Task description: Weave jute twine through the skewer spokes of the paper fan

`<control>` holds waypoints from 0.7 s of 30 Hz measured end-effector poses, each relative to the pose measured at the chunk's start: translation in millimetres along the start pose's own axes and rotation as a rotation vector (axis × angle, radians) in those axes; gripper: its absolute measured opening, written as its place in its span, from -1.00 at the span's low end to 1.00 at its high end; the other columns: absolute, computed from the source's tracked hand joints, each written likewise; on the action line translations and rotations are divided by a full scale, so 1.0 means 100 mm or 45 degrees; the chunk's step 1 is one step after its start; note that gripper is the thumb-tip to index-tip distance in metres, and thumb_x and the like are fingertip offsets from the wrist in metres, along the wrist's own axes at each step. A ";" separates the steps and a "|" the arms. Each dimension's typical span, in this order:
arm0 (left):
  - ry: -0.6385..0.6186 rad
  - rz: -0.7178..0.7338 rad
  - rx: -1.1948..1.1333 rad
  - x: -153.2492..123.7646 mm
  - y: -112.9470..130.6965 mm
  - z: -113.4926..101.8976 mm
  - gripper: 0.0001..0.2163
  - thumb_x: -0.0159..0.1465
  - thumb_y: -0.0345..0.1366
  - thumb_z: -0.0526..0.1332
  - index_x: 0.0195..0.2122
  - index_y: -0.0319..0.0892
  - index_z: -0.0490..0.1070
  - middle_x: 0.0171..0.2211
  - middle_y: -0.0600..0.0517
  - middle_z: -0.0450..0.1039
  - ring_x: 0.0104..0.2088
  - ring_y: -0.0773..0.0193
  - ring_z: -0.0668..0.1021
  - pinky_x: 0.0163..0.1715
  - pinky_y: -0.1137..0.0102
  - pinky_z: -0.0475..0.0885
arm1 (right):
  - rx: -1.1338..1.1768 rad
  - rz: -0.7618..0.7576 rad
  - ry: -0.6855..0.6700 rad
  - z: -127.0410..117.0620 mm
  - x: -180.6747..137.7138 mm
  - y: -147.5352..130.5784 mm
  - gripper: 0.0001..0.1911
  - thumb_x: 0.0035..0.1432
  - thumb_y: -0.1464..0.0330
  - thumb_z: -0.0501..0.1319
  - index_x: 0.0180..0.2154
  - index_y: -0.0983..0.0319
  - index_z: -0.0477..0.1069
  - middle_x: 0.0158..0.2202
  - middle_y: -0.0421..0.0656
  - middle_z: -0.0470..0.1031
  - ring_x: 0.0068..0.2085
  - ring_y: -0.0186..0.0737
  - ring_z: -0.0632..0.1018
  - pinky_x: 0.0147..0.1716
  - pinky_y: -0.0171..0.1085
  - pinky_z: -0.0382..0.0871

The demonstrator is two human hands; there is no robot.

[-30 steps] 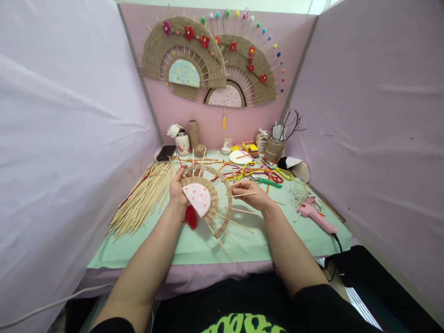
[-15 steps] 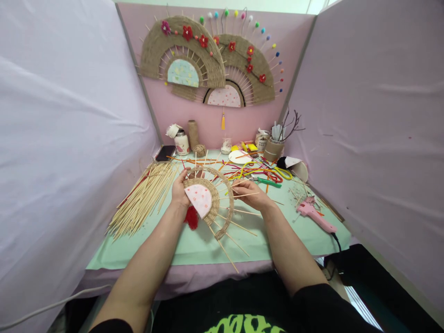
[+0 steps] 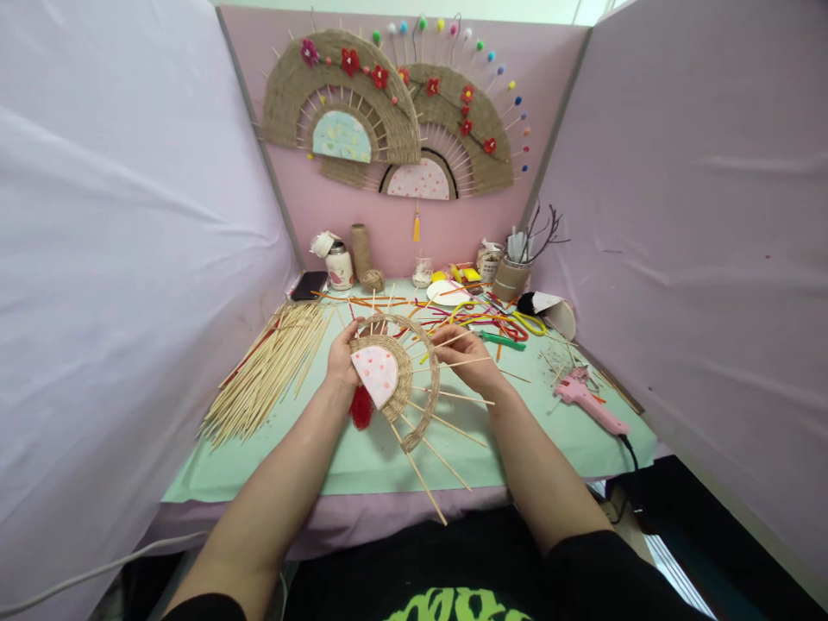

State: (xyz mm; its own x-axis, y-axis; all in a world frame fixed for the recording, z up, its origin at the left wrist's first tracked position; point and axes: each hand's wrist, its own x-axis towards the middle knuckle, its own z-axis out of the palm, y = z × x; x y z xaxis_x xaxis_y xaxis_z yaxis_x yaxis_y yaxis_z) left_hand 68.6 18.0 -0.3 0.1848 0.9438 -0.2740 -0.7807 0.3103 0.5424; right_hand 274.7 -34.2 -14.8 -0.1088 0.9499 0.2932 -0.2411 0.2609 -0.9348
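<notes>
Between my hands, above the table, is a half-round woven fan [image 3: 404, 379] of tan twine on thin wooden sticks, tilted to the right. A white half-disc with pink spots [image 3: 376, 373] forms its centre, and an outer twine ring surrounds the inner band with a gap between. My left hand [image 3: 342, 355] grips the fan's left end, thumb in front. At the outer ring's right side, my right hand [image 3: 467, 355] has its fingers closed at the ring and a stick; whether they also pinch twine cannot be made out. A red tassel [image 3: 361, 407] hangs below my left hand.
Loose wooden sticks [image 3: 265, 371] lie in a pile at left. Coloured craft stems [image 3: 453, 319], green-handled pliers [image 3: 501, 340] and a pink glue gun [image 3: 588, 403] lie at right. Jars and a twine ball [image 3: 372, 279] stand behind. Finished fans [image 3: 342, 95] hang on the back panel.
The fan and my left hand have shifted slightly right, and the lower sticks reach a little nearer to me. My right hand stays at the outer ring, with a small shift.
</notes>
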 end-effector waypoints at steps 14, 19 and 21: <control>-0.011 0.103 0.396 -0.01 -0.14 0.01 -0.82 0.21 -0.28 0.11 -0.20 -0.20 0.37 -0.39 -0.05 0.49 -0.36 0.19 0.57 -0.28 0.29 0.46 | 0.008 -0.162 0.379 -0.08 0.07 0.00 -0.77 -0.17 0.20 0.35 -0.43 0.15 0.44 -0.39 -0.18 0.47 -0.35 -0.22 0.45 -0.30 -0.19 0.34; -0.086 0.757 0.690 -0.12 -0.24 0.01 -0.53 -0.07 -0.65 0.21 -0.14 -0.10 0.39 -0.05 -0.05 0.39 0.03 0.21 0.43 0.00 0.36 0.32 | 0.059 -0.281 0.530 -0.18 0.10 -0.03 -0.78 -0.14 0.22 0.35 -0.43 0.16 0.41 -0.40 -0.20 0.44 -0.36 -0.25 0.45 -0.27 -0.20 0.36; -0.335 0.807 0.825 -0.21 -0.28 0.05 -0.51 -0.14 -0.68 0.25 -0.19 -0.11 0.46 0.06 -0.09 0.34 0.17 0.14 0.29 0.11 0.33 0.21 | 0.054 -0.325 0.541 -0.20 0.10 -0.02 -0.81 -0.11 0.25 0.35 -0.42 0.17 0.43 -0.39 -0.20 0.44 -0.35 -0.27 0.45 -0.25 -0.21 0.36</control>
State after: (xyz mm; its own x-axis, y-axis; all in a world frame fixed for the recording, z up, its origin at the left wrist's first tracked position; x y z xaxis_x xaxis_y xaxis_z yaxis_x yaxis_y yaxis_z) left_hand 89.6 -9.9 -6.2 0.0302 0.9291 0.3687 -0.3124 -0.3416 0.8864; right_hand 292.9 -21.5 -14.2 0.3597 0.8452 0.3954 -0.2488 0.4953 -0.8323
